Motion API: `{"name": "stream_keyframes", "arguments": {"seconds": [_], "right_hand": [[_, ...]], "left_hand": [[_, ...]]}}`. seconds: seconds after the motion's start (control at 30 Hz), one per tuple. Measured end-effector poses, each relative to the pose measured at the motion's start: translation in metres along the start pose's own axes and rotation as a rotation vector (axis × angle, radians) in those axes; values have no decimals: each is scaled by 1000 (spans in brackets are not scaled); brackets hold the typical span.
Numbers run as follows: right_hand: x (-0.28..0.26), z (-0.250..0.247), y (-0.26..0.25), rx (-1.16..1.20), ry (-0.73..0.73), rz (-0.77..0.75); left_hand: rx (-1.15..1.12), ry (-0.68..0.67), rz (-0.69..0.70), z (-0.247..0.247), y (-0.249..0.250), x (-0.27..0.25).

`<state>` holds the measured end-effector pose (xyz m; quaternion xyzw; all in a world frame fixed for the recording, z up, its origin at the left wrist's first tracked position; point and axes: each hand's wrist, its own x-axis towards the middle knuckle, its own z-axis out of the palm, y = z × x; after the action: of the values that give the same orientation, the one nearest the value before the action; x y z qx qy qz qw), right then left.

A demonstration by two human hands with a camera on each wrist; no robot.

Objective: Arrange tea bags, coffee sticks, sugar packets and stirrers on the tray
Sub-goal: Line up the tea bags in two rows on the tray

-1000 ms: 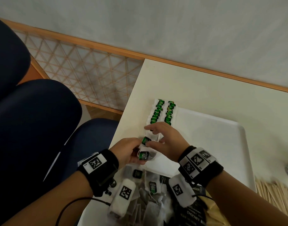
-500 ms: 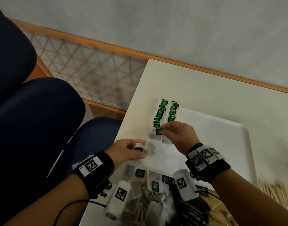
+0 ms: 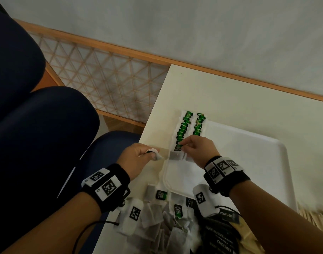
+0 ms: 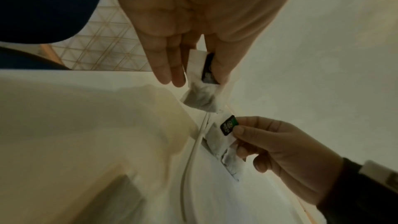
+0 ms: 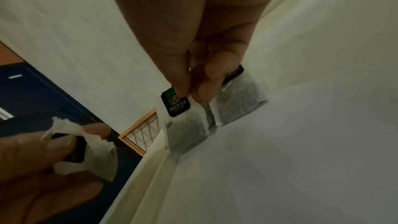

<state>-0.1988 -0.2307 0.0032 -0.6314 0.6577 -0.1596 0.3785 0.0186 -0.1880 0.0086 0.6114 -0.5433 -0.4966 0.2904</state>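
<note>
The right hand (image 3: 197,149) pinches the green tag (image 5: 176,103) of one tea bag (image 5: 185,130) between thumb and fingertips, at the near end of the left row (image 3: 182,129) on the tray (image 3: 248,162). The bag's pouch rests on the tray floor just inside the left rim. A second bag (image 5: 241,105) lies touching it on the right, under the same fingers, at the near end of the right row (image 3: 198,125).

The left hand (image 3: 137,158) hovers over the table (image 3: 230,99) just left of the tray and pinches one more tea bag (image 4: 200,94) between thumb and fingers, the pouch hanging below the fingertips.

The two rows run away from the person along the tray's left side, bags overlapping so mainly the tags show. The left row shows about seven tags, the right about five; the count is not sure, since they overlap.

A loose pile of tea bags (image 3: 168,222) lies on the table at the tray's near left corner; three green tags show in it, the number of bags cannot be told. Right of it sit dark packets (image 3: 221,235), and at the far right a heap of wooden stirrers (image 3: 314,217), too blurred to count.
</note>
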Motion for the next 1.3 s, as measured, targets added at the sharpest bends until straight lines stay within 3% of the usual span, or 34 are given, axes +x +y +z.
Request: {"name": "stream_keyframes", "arguments": {"seconds": [0.23, 0.33, 0.43, 0.67, 0.83, 0.97, 1.13, 1.3], "right_hand": [[-8, -3, -7, -31, 78, -147], [-23, 1, -17, 76, -36, -225], [-32, 7, -18, 114, -107, -234], [-38, 0, -17, 449, -17, -132], [-43, -3, -12, 147, 38, -257], [-45, -3, -10, 178, 70, -269], [-44, -3, 6, 88, 1, -170], [-34, -10, 27, -81, -96, -70]], "left_hand": [[-45, -8, -37, 8, 8, 6], [-66, -32, -36, 13, 12, 7], [-30, -77, 7, 18, 16, 6], [-104, -43, 6, 24, 21, 6], [-65, -87, 39, 28, 21, 3], [57, -84, 37, 33, 18, 4], [155, -142, -49, 32, 10, 3], [105, -74, -75, 13, -1, -2]]}}
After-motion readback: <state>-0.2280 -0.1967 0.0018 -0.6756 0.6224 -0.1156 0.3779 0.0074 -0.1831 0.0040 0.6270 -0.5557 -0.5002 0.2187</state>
